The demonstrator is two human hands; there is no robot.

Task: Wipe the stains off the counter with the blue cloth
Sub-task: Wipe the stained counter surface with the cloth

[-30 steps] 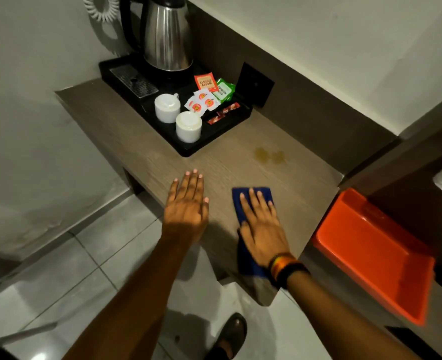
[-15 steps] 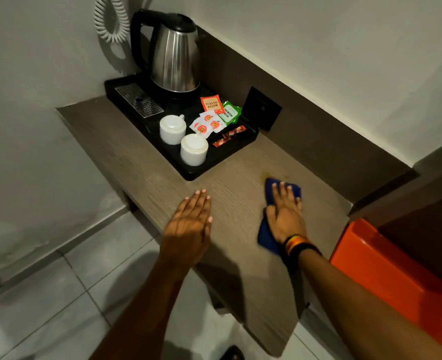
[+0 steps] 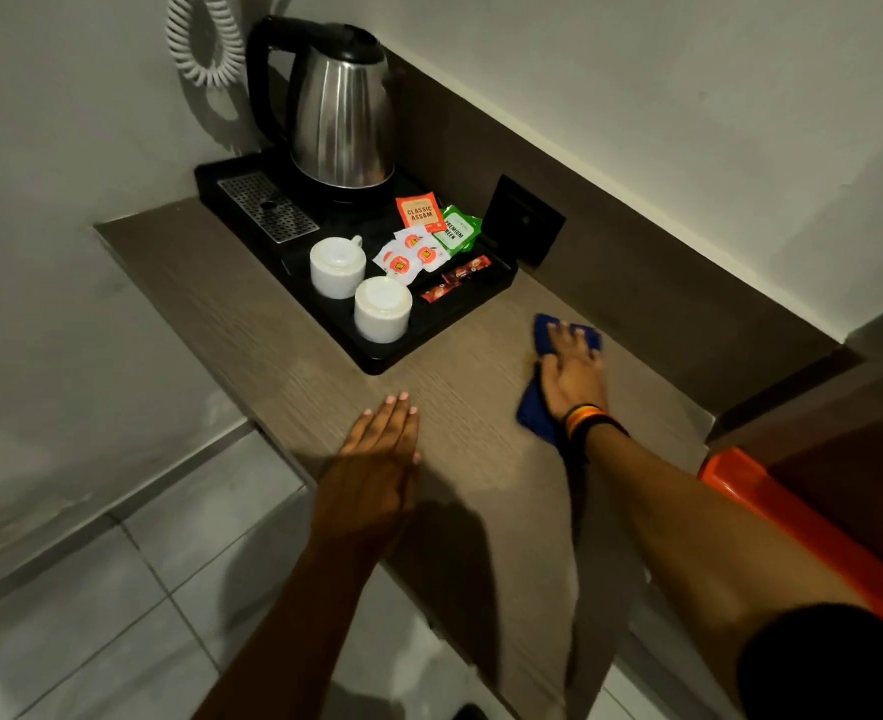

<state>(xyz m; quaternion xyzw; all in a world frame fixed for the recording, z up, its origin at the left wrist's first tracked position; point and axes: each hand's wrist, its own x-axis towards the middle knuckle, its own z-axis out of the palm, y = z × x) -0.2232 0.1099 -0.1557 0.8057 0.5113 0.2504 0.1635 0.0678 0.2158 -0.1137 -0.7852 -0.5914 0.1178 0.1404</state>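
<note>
Head view gives us sachets (image 3: 417, 212) reading CLASSIC ASSAM and PREMIUM GREEN on the black tray (image 3: 377, 358), our right hand (image 3: 570, 374) flat, fingers spread, pressing the blue cloth (image 3: 533, 413) onto the wood-grain counter (image 3: 283, 366), left hand (image 3: 377, 459) flat, fingers together, by its edge over grey floor tiles (image 3: 117, 589)

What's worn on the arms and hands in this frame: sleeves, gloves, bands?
No gloves; both forearms are bare. The right hand has stacked wristbands: orange and yellow stripes, then black. A dark sleeve edge shows at the upper right arm. The left hand wears nothing visible; its nails look pale pink.
</note>
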